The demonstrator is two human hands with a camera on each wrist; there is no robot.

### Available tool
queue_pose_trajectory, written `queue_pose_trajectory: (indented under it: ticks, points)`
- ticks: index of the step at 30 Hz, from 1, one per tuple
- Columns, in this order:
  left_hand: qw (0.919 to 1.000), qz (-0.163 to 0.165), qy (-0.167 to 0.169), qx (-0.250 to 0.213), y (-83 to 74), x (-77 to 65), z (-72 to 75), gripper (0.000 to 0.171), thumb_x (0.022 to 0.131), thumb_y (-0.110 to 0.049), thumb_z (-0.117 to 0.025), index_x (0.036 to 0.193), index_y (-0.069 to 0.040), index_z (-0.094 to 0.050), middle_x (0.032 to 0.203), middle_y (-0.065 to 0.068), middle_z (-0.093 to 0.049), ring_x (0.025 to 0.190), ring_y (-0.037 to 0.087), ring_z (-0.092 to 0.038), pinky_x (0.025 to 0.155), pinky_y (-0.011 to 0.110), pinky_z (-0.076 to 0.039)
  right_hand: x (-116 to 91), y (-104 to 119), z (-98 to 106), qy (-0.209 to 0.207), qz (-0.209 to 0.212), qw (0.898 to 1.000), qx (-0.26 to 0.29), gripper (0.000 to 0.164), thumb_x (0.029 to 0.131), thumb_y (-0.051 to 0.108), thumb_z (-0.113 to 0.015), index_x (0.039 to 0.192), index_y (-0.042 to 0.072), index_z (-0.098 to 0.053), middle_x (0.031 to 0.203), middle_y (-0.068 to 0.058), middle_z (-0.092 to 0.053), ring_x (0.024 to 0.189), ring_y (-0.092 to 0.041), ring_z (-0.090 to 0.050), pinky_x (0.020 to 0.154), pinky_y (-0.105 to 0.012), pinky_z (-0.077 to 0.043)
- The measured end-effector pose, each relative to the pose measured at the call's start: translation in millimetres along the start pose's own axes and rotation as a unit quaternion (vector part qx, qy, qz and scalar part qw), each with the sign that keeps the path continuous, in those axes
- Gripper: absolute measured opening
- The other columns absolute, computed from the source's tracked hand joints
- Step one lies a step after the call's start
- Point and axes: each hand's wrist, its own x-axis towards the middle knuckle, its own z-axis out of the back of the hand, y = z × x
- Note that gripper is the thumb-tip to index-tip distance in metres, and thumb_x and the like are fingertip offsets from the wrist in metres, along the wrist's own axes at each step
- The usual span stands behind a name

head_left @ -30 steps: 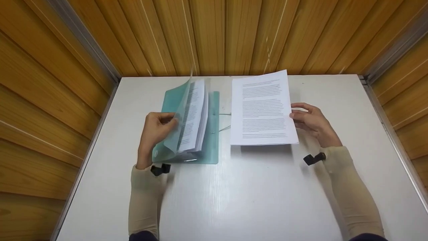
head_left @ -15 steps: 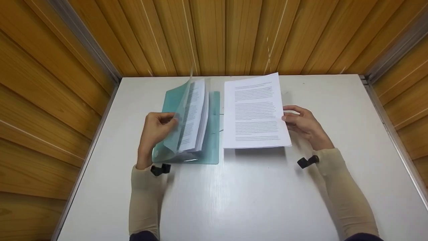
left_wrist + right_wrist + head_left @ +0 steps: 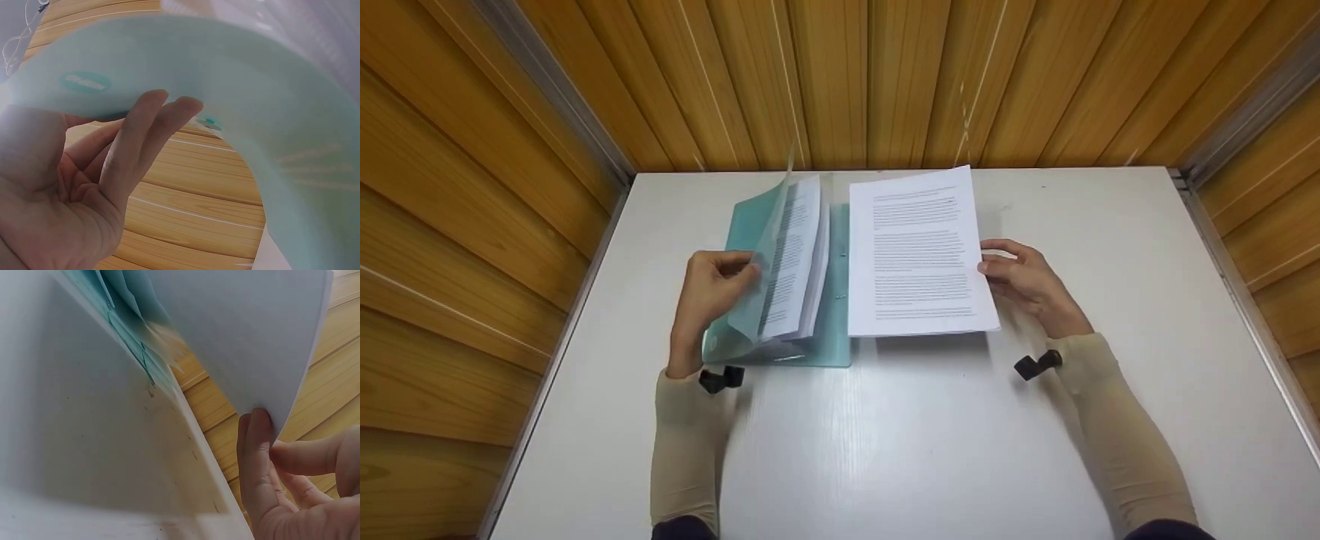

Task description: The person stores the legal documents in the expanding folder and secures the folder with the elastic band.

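Note:
A translucent green folder (image 3: 838, 341) lies on the white table, left of the middle. My left hand (image 3: 706, 296) pinches its lifted front cover (image 3: 146, 53), which bends in a wide curve in the left wrist view. Behind the cover stand printed pages (image 3: 793, 270), raised at a slant. My right hand (image 3: 1027, 283) pinches a thin stack of printed paper (image 3: 919, 262) at its right edge, thumb on the text side. The stack is tilted above the table, its left edge overlapping the folder's right strip in the head view. Thin prongs (image 3: 143, 360) at the folder's edge show under the stack.
The white table (image 3: 915, 442) stretches in front of both hands. Wood-look panel walls (image 3: 840, 82) rise at the back and on both sides. In the left wrist view, a white cable (image 3: 17, 48) hangs at the upper left.
My right hand has moved left with the paper stack, bringing it from beside the folder to over its right edge. The prongs are now hidden in the head view. My left hand stays put.

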Motion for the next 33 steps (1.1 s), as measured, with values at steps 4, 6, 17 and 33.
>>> queue_pose_trajectory:
  ticks: [4, 6, 17, 33]
  points:
    - [0.9999, -0.01, -0.004, 0.001, 0.5, 0.7, -0.3, 0.024, 0.094, -0.004, -0.071, 0.114, 0.004, -0.081, 0.106, 0.019, -0.081, 0.084, 0.023, -0.074, 0.071, 0.02, -0.056, 2, -2, -4, 0.004, 0.006, 1.0, -0.001, 0.049, 0.1, -0.004, -0.067, 0.146, 0.005, -0.052, 0.106, 0.004, -0.08, 0.093, -0.015, -0.078, 0.08, -0.027, -0.061]
    - [0.9999, -0.015, -0.007, 0.003, 0.5, 0.9, -0.3, 0.024, 0.094, -0.004, -0.071, 0.114, 0.004, -0.081, 0.106, 0.02, -0.081, 0.085, 0.023, -0.075, 0.071, 0.019, -0.056, 4, -3, -6, 0.004, 0.009, 1.0, -0.001, 0.05, 0.1, -0.004, -0.067, 0.147, 0.003, -0.052, 0.106, 0.004, -0.08, 0.093, -0.015, -0.078, 0.08, -0.027, -0.061]
    - [0.9999, -0.009, -0.007, 0.002, -0.1, -0.4, 0.8, 0.023, 0.094, -0.004, -0.071, 0.114, 0.003, -0.081, 0.105, 0.019, -0.081, 0.084, 0.024, -0.074, 0.071, 0.019, -0.056, 8, -8, -17, 0.007, 0.008, 1.0, -0.011, 0.045, 0.099, -0.004, -0.068, 0.141, 0.007, -0.057, 0.106, 0.004, -0.08, 0.092, -0.014, -0.077, 0.08, -0.027, -0.06]
    - [1.0, -0.005, -0.005, -0.003, 0.4, -0.3, -0.3, 0.024, 0.094, -0.003, -0.07, 0.114, 0.005, -0.08, 0.106, 0.021, -0.08, 0.085, 0.024, -0.074, 0.072, 0.018, -0.056, 13, -10, -33, 0.03, 0.002, 1.0, 0.003, 0.053, 0.099, -0.005, -0.067, 0.15, 0.0, -0.049, 0.107, 0.003, -0.08, 0.089, -0.014, -0.077, 0.079, -0.027, -0.06]
